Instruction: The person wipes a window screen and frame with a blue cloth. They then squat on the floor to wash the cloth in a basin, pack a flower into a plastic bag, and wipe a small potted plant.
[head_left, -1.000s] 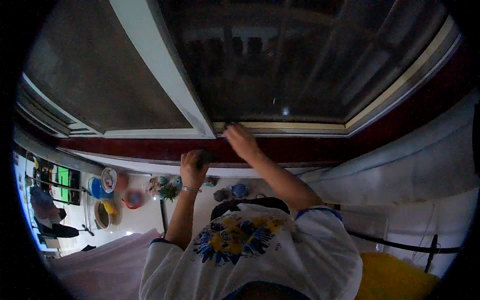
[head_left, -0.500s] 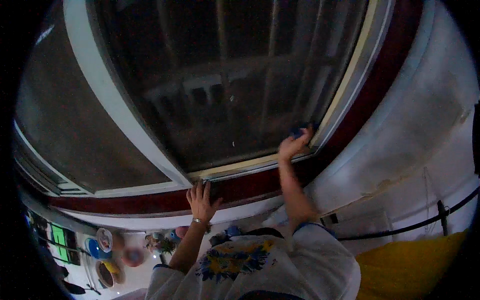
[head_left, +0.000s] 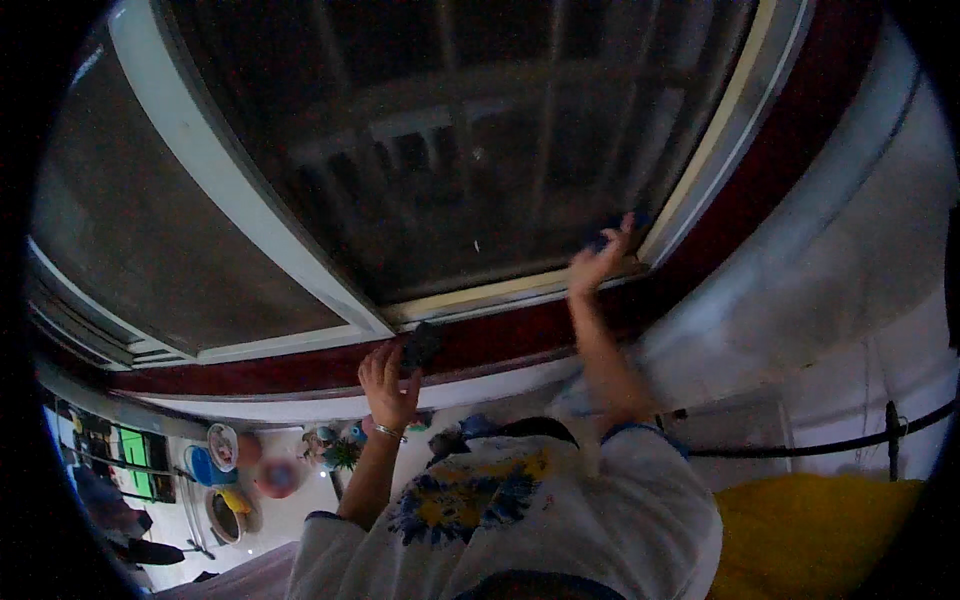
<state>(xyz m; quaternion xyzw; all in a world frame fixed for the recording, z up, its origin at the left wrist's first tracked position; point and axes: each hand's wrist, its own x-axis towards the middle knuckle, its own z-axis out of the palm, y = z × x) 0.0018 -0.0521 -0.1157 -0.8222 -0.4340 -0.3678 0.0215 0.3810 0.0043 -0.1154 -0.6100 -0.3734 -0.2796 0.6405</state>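
Observation:
My right hand [head_left: 598, 264] presses a small dark blue thing [head_left: 640, 218] against the lower right corner of a big dark window pane [head_left: 450, 180]. The thing is mostly under my fingers, too dim to tell whether it is a cloth or a sponge. Pale and yellowish strips make up the window frame [head_left: 480, 297]. My left hand [head_left: 388, 388] rests at the dark red sill [head_left: 500, 335], its fingers outstretched. Right beside its fingertips sits a dark grey lump [head_left: 422, 345], its kind unclear; it touches or nearly touches the index finger and thumb.
A second pane [head_left: 190, 230] lies left of a pale upright [head_left: 230, 190]. Stained wall [head_left: 800, 270] curves along the right, above a yellow cloth [head_left: 815, 535] and a black bar [head_left: 810, 450]. Down on the floor at left are a blue bucket [head_left: 205, 467], basins and potted plants [head_left: 340, 455].
My right hand has moved slightly up with the dark blue thing. The left hand has shifted a little left and up, and the dark grey lump now shows beside it.

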